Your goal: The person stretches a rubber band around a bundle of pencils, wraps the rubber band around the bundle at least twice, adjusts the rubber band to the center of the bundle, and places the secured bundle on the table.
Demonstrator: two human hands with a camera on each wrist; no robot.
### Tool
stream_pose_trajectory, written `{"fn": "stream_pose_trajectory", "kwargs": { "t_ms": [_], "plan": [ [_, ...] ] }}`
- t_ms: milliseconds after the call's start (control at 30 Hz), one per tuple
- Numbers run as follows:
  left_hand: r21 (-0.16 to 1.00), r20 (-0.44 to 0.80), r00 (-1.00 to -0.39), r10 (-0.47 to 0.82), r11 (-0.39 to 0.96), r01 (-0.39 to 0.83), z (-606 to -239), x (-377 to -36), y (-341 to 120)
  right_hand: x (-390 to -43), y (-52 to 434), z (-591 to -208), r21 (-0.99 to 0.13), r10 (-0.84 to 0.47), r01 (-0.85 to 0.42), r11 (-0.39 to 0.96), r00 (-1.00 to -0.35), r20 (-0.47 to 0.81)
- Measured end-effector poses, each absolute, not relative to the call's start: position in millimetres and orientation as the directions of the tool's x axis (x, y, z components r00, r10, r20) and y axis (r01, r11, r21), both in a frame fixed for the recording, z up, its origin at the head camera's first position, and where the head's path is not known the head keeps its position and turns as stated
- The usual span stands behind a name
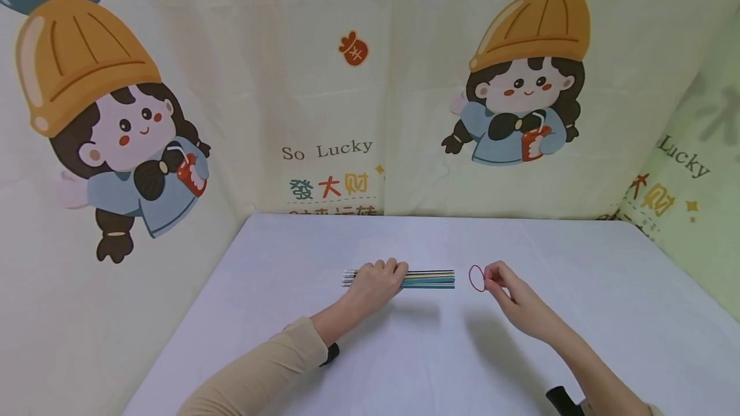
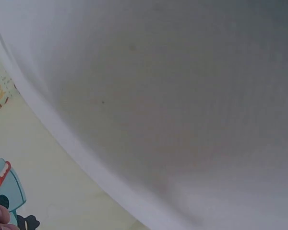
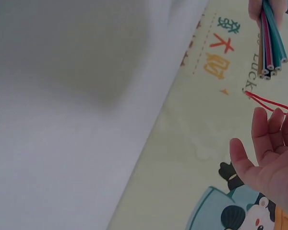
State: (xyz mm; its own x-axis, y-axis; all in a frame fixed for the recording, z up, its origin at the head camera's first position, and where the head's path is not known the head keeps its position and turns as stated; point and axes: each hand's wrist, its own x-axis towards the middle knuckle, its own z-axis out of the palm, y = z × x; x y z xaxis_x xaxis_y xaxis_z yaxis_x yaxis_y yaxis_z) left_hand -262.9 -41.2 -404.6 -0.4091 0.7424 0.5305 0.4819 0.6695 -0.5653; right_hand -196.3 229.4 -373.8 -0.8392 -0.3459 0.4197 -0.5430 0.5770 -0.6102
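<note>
a bundle of thin coloured pens [image 1: 428,278] is grasped by the left hand [image 1: 374,282] at mid-table; just right of it, a red rubber band [image 1: 476,278] is pinched by the right hand [image 1: 511,294].

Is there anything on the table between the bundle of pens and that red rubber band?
No. In the head view, only bare white table separates the pens, gripped by the left hand, from the red rubber band pinched by the right hand.
</note>
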Motion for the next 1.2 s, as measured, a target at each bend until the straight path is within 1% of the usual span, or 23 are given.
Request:
{"fn": "stream_pose_trajectory", "kwargs": {
  "t_ms": [200, 300, 533, 833, 967, 1067, 1200],
  "plan": [
    [-0.554, 0.529, -0.419, 0.738, 0.674, 0.489, -403.0, -261.0, -39.3, -206.1, 207.5, -371.0, -0.652, -0.377, -0.532, 0.540, -0.846, 0.378],
    [-0.553, 0.531, -0.424, 0.734, 0.679, 0.482, -402.6, -260.3, -39.0, -208.6, 201.7, -370.4, -0.654, -0.396, -0.548, 0.522, -0.834, 0.384],
    [-0.552, 0.521, -0.460, 0.719, 0.695, 0.461, -404.9, -262.9, -40.0, -208.0, 193.6, -369.1, -0.598, -0.424, -0.626, 0.501, -0.779, 0.461],
    [-0.554, 0.529, -0.479, 0.701, 0.713, 0.430, -404.7, -266.0, -41.5, -205.9, 188.4, -376.3, -0.539, -0.425, -0.670, 0.510, -0.742, 0.519],
    [-0.542, 0.537, -0.480, 0.693, 0.720, 0.434, -404.0, -266.4, -41.0, -203.7, 181.4, -382.7, -0.499, -0.420, -0.703, 0.507, -0.707, 0.569],
    [-0.511, 0.537, -0.503, 0.677, 0.735, 0.445, -404.3, -266.9, -40.9, -200.5, 175.3, -387.2, -0.438, -0.406, -0.728, 0.527, -0.668, 0.624],
    [-0.449, 0.525, -0.563, 0.639, 0.769, 0.454, -404.6, -267.3, -41.4, -196.8, 169.3, -389.5, -0.399, -0.417, -0.759, 0.515, -0.628, 0.657]
  ]
}}
